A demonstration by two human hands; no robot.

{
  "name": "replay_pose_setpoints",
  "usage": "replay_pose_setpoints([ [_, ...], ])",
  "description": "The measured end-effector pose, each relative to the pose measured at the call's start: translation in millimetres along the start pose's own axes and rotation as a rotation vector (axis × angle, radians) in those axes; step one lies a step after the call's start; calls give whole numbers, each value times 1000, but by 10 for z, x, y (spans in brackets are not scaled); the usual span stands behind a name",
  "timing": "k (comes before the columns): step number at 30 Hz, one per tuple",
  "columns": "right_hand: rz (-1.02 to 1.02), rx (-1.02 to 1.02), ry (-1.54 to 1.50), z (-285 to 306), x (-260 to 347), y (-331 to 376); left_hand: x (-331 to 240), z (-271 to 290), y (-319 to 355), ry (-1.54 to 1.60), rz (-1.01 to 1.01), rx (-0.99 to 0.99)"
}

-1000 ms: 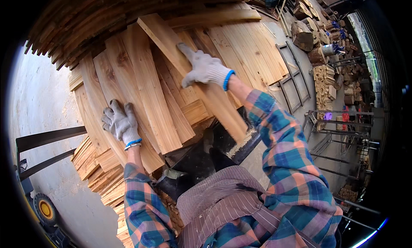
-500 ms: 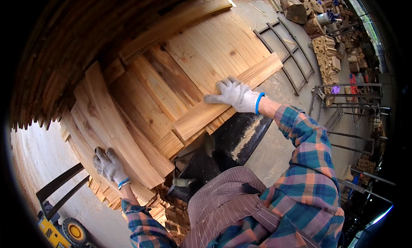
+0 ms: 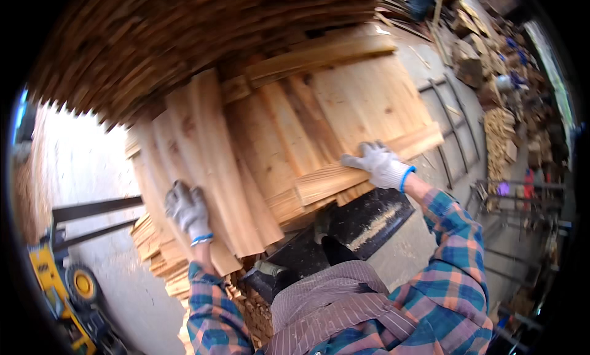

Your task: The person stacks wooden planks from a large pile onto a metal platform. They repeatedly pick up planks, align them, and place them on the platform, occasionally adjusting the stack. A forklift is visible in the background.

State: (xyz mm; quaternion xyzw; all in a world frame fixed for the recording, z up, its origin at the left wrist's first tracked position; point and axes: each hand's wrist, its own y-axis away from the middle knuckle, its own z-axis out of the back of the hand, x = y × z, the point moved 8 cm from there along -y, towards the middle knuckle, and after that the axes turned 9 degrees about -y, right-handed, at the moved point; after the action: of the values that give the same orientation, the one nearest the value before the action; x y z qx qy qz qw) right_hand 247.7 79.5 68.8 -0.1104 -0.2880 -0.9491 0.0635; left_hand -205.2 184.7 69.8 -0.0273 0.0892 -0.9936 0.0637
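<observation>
My right hand (image 3: 381,164), in a pale glove with a blue cuff, rests over a narrow wooden plank (image 3: 326,181) along the near side of the board stack. Its fingers are spread, with the thumb pointing left. My left hand (image 3: 188,210), gloved alike, lies flat with outstretched fingers on a board at the left of the stack. Beside it, to the right, several long boards (image 3: 212,158) overlap lengthwise. Between the two hands spreads a layer of wide flat boards (image 3: 344,103), some with knots and a dark brown streak.
A tall stack of timber (image 3: 203,29) borders the far side, with a thick beam (image 3: 319,60) before it. A yellow vehicle (image 3: 55,281) with dark forks stands at left. At right are a metal frame (image 3: 452,130) on the floor, and wood piles (image 3: 498,134). Sawdust covers a black surface (image 3: 369,226).
The view has turned, so the boards and surroundings sit farther right and lower, slightly blurred. Both hands remain on the same boards, fingers still spread.
</observation>
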Motion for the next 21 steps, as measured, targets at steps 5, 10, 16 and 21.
replay_pose_setpoints([
  [5,40,-318,-801,217,828,-588,1124,15,-149,713,344,-59],
  [10,-261,-247,-410,300,2629,-1324,1898,-725,-30,987,565,191],
  [16,-321,-345,-419,341,2536,-1477,1566,-867,-207,829,381,291],
  [21,92,-282,-1629,-65,1899,-1347,1599,-781,-84,876,311,453],
])
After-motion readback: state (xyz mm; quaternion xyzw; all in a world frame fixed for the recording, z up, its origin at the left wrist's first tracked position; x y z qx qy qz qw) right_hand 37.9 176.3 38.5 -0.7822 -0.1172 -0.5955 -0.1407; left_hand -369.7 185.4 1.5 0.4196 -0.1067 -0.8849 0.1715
